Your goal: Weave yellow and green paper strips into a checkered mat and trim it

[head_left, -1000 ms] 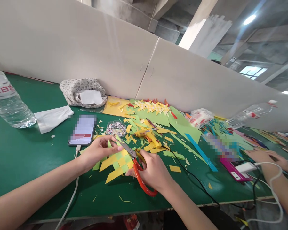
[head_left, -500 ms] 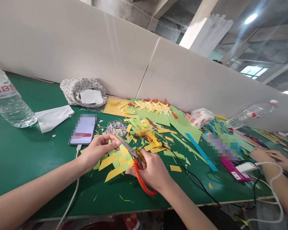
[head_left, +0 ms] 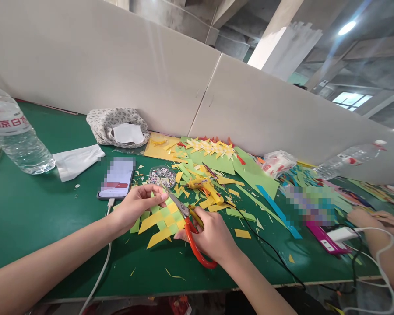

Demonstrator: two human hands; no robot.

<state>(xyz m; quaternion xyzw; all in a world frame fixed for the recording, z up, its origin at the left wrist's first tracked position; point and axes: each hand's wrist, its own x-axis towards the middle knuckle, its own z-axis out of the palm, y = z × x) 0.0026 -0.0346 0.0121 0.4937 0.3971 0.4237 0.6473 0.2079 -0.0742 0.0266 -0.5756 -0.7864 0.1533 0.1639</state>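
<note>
My left hand (head_left: 136,205) pinches the upper edge of a woven yellow-and-green paper mat (head_left: 162,221) that lies on the green table (head_left: 36,210). My right hand (head_left: 213,236) grips red-handled scissors (head_left: 188,227), fingers through the loops. The blades point up and left, over the mat's top edge, close to my left fingertips. Loose yellow and green strips stick out from the mat's sides.
A yellow glue gun (head_left: 206,188) with a black cord lies behind the mat. A phone (head_left: 116,178) on a white cable, a tray of googly eyes (head_left: 160,176), a water bottle (head_left: 15,135), a tissue (head_left: 77,159) and a cloth pouch (head_left: 118,127) lie to the left. Another person's hands (head_left: 377,221) work at right.
The view shifted slightly right and down. My hands, the scissors and the mat hold almost the same pose, with the blades still at the mat's top edge.
</note>
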